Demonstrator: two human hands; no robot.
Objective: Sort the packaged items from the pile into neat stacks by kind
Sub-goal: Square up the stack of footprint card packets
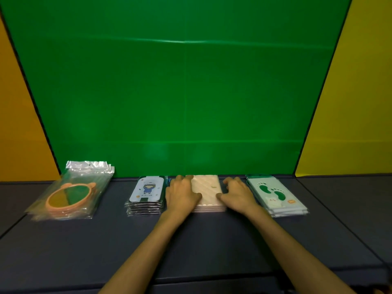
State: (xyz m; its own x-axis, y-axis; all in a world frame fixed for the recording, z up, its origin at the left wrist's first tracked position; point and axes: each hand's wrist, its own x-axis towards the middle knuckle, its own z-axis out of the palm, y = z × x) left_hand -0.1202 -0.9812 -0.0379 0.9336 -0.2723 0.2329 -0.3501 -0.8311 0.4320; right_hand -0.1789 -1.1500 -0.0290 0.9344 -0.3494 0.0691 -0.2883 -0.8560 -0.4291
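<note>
A stack of pale pink packets [206,190] lies at the far middle of the dark table. My left hand [180,195] grips its left side and my right hand [237,195] grips its right side, thumbs on top. Left of it stands a stack of packets with a cartoon figure in blue [147,190]. To the right is a stack of mint packets with green footprints [275,195]. At the far left lies a stack of clear bags holding orange bear-eared mirrors [71,193].
The dark table [191,247] stretches bare toward me. A green backdrop [184,92] rises right behind the stacks, with yellow panels [356,102] on both sides. Seams run across the table at left and right.
</note>
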